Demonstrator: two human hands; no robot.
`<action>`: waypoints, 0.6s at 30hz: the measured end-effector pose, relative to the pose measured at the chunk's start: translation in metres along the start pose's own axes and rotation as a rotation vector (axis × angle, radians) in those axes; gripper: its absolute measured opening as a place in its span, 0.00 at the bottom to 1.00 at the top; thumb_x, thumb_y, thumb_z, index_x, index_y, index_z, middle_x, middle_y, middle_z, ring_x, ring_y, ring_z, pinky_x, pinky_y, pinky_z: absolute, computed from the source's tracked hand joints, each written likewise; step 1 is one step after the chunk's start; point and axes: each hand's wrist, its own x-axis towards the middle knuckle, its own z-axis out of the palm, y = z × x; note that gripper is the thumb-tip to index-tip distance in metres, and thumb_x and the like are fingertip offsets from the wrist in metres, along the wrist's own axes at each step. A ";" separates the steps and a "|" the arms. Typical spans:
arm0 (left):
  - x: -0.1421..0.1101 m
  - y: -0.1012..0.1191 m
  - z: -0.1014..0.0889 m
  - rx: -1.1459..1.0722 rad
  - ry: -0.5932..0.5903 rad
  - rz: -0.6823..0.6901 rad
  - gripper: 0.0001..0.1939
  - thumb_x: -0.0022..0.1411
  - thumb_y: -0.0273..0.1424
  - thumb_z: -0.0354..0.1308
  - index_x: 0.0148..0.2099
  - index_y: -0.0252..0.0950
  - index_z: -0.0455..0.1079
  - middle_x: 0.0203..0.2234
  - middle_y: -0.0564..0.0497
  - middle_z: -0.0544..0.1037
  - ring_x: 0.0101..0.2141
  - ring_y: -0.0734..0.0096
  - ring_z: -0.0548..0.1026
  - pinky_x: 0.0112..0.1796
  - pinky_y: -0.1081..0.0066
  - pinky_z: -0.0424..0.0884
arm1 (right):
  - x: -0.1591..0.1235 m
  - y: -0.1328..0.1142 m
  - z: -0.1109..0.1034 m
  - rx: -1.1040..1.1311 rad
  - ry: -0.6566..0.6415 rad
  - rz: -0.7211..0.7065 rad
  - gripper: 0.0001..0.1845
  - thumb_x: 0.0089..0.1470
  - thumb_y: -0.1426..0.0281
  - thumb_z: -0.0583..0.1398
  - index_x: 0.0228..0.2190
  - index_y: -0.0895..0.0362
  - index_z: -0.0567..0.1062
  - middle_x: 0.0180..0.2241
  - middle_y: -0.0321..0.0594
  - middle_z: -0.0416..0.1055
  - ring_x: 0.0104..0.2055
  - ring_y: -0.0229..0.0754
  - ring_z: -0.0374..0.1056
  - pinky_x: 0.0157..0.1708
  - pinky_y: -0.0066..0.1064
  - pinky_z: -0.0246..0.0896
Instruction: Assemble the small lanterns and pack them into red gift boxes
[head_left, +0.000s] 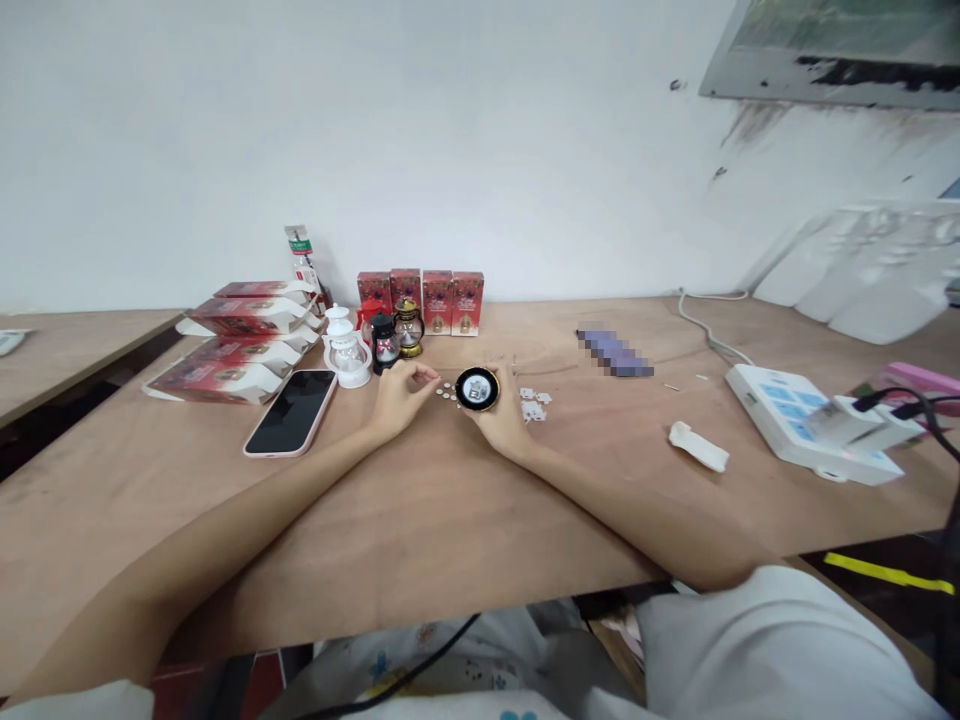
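My right hand [504, 418] is wrapped round a small lantern, its round black base [459, 387] with a gold rim turned up towards me. A white disc with parts on it fills the base's middle. My left hand [405, 395] is just to the left, thumb and fingertips pinched together; whatever they hold is too small to make out. Between the hands lie several small round pale discs [447, 391]. Beyond my left hand stand a white lantern [346, 350], a black lantern [385, 345], a bronze lantern [409, 328] and a red lantern [367, 312], partly hidden.
Small white pieces [534, 408] lie right of my right hand. Upright red boxes [437, 303] line the wall; flattened open boxes [225, 368] and a phone [292, 412] lie left. A blurred-out purple object [615, 353], white scrap [697, 447] and power strip [784, 400] are right.
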 end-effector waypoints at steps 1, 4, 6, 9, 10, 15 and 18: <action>0.000 0.003 -0.001 -0.014 0.051 0.014 0.04 0.59 0.31 0.58 0.34 0.36 0.71 0.30 0.51 0.77 0.33 0.68 0.71 0.38 0.67 0.66 | 0.000 0.000 0.000 0.002 -0.001 -0.003 0.21 0.39 0.73 0.64 0.36 0.54 0.64 0.37 0.40 0.65 0.42 0.47 0.63 0.44 0.39 0.59; -0.002 0.017 -0.006 -0.091 0.180 0.164 0.06 0.61 0.33 0.58 0.34 0.36 0.70 0.28 0.52 0.75 0.31 0.70 0.69 0.35 0.69 0.65 | 0.000 0.000 0.000 0.003 -0.006 -0.014 0.21 0.38 0.73 0.64 0.36 0.54 0.63 0.37 0.40 0.66 0.42 0.48 0.63 0.43 0.40 0.59; -0.004 0.028 -0.009 -0.138 0.203 0.333 0.07 0.61 0.33 0.58 0.33 0.36 0.70 0.27 0.52 0.74 0.30 0.72 0.68 0.33 0.70 0.64 | 0.000 0.000 0.000 0.000 -0.009 -0.018 0.21 0.39 0.72 0.64 0.36 0.54 0.64 0.37 0.41 0.66 0.42 0.48 0.64 0.43 0.40 0.59; -0.009 0.041 -0.011 -0.089 0.106 0.523 0.07 0.63 0.33 0.56 0.34 0.36 0.69 0.27 0.51 0.74 0.30 0.72 0.68 0.34 0.70 0.64 | 0.000 0.001 0.000 -0.008 -0.015 -0.033 0.20 0.40 0.70 0.64 0.37 0.54 0.64 0.37 0.41 0.66 0.41 0.48 0.64 0.43 0.41 0.60; -0.010 0.043 -0.011 -0.055 0.072 0.556 0.07 0.64 0.33 0.55 0.35 0.36 0.70 0.28 0.51 0.75 0.31 0.71 0.68 0.34 0.69 0.64 | -0.001 0.001 0.000 -0.013 -0.019 -0.044 0.19 0.41 0.70 0.63 0.37 0.54 0.64 0.37 0.41 0.66 0.40 0.47 0.64 0.43 0.41 0.60; -0.013 0.043 -0.010 0.070 0.090 0.570 0.09 0.66 0.34 0.52 0.35 0.36 0.69 0.27 0.50 0.74 0.31 0.70 0.67 0.34 0.68 0.62 | -0.001 0.000 -0.001 -0.032 -0.037 -0.095 0.19 0.42 0.71 0.63 0.38 0.53 0.65 0.38 0.41 0.66 0.41 0.47 0.64 0.43 0.41 0.61; -0.012 0.040 -0.009 0.091 0.116 0.579 0.10 0.65 0.35 0.53 0.36 0.35 0.70 0.27 0.50 0.73 0.31 0.70 0.66 0.33 0.68 0.62 | -0.001 -0.001 -0.002 -0.044 -0.030 -0.101 0.18 0.43 0.70 0.63 0.38 0.53 0.65 0.38 0.41 0.67 0.41 0.48 0.64 0.43 0.42 0.61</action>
